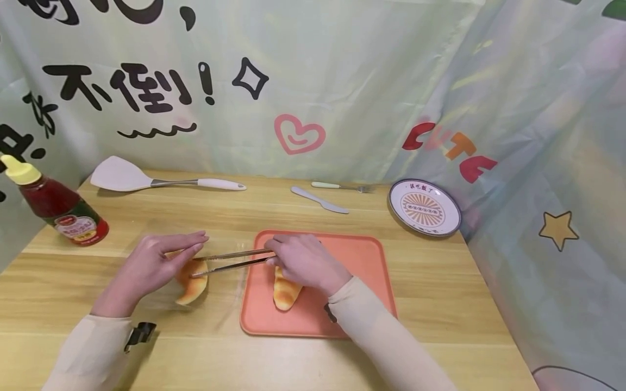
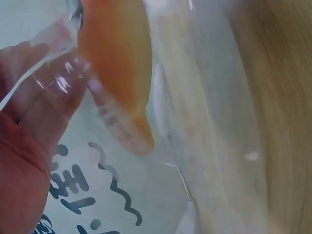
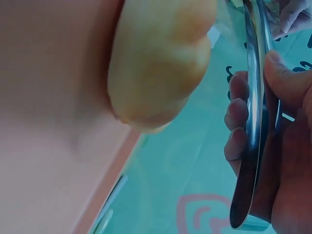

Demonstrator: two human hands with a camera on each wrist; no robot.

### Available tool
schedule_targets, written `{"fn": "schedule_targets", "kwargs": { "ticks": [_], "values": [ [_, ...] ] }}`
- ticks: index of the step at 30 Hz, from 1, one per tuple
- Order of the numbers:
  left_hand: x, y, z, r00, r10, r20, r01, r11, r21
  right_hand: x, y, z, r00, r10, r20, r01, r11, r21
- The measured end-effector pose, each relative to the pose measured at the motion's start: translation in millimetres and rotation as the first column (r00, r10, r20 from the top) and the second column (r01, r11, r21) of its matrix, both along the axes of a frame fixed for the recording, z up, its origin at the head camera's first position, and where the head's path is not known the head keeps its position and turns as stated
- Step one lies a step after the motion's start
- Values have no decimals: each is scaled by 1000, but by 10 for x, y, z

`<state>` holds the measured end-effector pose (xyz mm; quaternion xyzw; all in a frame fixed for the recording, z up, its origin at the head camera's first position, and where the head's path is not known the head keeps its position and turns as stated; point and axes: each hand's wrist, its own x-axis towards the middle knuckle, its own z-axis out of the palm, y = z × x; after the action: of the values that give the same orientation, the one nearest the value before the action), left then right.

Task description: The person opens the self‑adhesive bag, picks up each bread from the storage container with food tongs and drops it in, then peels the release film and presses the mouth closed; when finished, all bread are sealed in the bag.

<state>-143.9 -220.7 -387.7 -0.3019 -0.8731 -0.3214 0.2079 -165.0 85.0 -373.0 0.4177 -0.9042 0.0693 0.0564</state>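
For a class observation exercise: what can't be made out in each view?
Head: upper end of the tapered bread, hidden by the right hand.
Head: part of the curved bread, hidden by the left hand.
Head: fine print on the bottle label, too small.
Left wrist: the curved bread's upper end, cut off by the top edge.
Right wrist: tips of the tongs, beyond the top edge.

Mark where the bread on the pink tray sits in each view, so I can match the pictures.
Head: the bread is below and slightly left of centre, on the tray, partly covered by the right hand.
Left wrist: not in it; only the curved bread shows there.
Right wrist: the bread looms large at top centre, left of the tongs.
Shared landmark: the cloth backdrop with black writing, visible in all three.
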Motion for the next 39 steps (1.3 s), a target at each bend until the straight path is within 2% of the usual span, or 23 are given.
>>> {"fn": "schedule_targets", "kwargs": {
  "ticks": [14, 18, 24, 32, 39],
  "values": [
    [11, 59, 5, 999, 32, 34, -32, 999, -14, 13, -193, -14, 1000, -25, 9, 24, 997, 77],
    [19, 77, 19, 998, 43, 38, -42, 999, -21, 6, -241, -31, 1000, -14, -19, 15, 997, 74],
    [31, 109, 38, 996, 59, 60, -56, 997, -47, -25, -297, -46, 1000, -13, -18, 14, 999, 51],
    [9, 117, 2, 998, 50, 43, -49, 998, -44, -64, -379, -89, 999, -6, -48, 10, 996, 84],
    [23, 139, 5, 998, 46, 38, -45, 998, -33, -69, -455, -65, 998, -8, -55, 13, 996, 92]
  ]
}}
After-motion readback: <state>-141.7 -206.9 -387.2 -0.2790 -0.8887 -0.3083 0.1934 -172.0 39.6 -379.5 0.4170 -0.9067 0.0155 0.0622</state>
